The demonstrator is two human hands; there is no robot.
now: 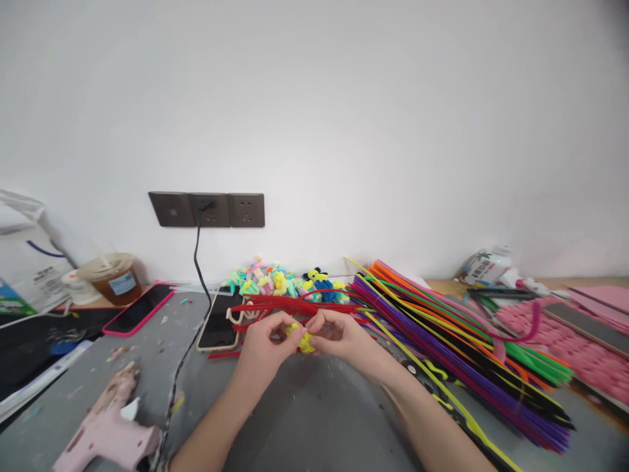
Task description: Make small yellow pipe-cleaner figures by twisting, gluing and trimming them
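Observation:
My left hand (268, 344) and my right hand (339, 337) meet over the grey table (304, 406), fingers pinched together on a small yellow pipe-cleaner piece (303, 339). Just beyond them lie red pipe cleaners (285, 305). A pile of small finished pipe-cleaner figures (280, 282) in pastel colours sits against the wall behind.
A big fan of coloured pipe cleaners (462, 341) spreads to the right. Two phones lie left of centre, one pink-cased (139, 308), one on a charging cable (219, 321). A pink glue gun (105, 429) lies front left. A lidded cup (114, 276) stands by the wall.

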